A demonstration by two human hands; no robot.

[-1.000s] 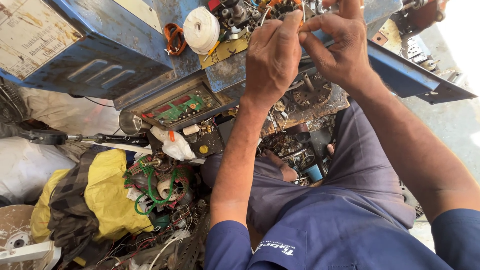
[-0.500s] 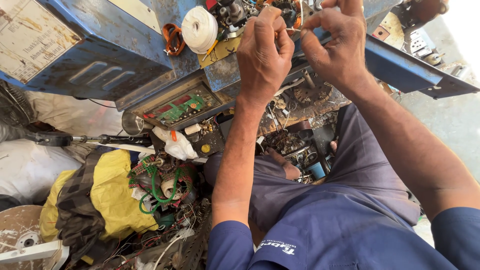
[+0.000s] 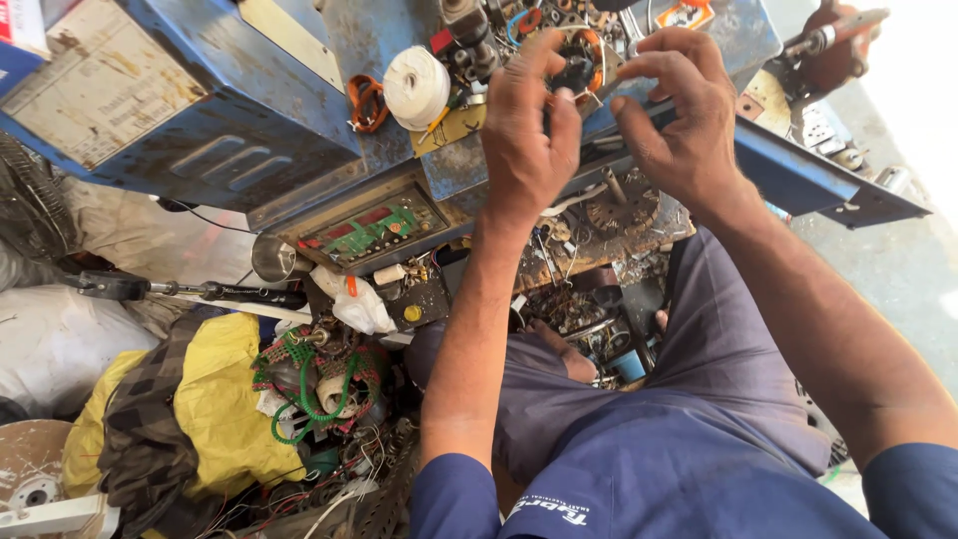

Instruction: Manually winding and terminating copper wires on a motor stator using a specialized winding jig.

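Your left hand (image 3: 529, 130) pinches the near-left edge of a small round coil part with copper-orange winding (image 3: 579, 62), fingers curled around it; your right hand (image 3: 679, 115) closes on its right side, thumb and forefinger narrow. The part sits between both hands, slightly beyond the fingertips, on the blue machine casing (image 3: 249, 110). A white thread spool (image 3: 416, 88) lies left of the part. Your fingers hide its lower half, so its long axis is unclear.
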